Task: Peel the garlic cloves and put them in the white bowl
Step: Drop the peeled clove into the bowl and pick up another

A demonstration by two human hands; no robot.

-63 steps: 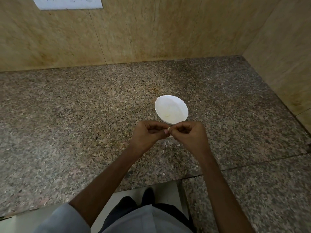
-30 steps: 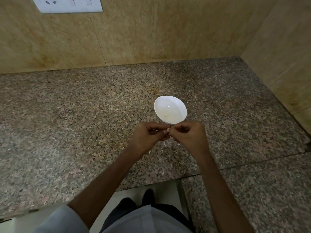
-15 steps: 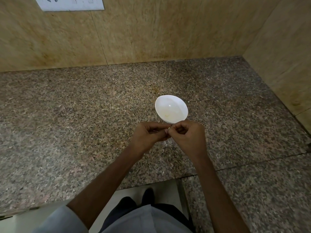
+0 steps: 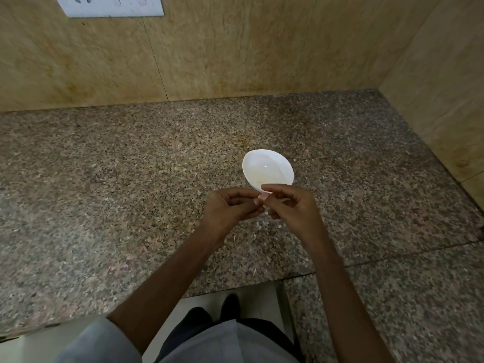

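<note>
Small pale garlic clove (image 4: 263, 196), pinched between left hand (image 4: 230, 208) and right hand (image 4: 294, 209), hangs at round white bowl's (image 4: 269, 163) near rim; right hand nearer.

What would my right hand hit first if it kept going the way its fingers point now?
Your right hand points left toward the garlic clove it pinches, so that comes first, then the left hand just beyond. The white bowl looks off that line, though depth is unclear.

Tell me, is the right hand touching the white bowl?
Cannot tell. In the head view the right hand overlaps the near rim of the white bowl, but it may be held above it; neither contact nor gap shows.
</note>
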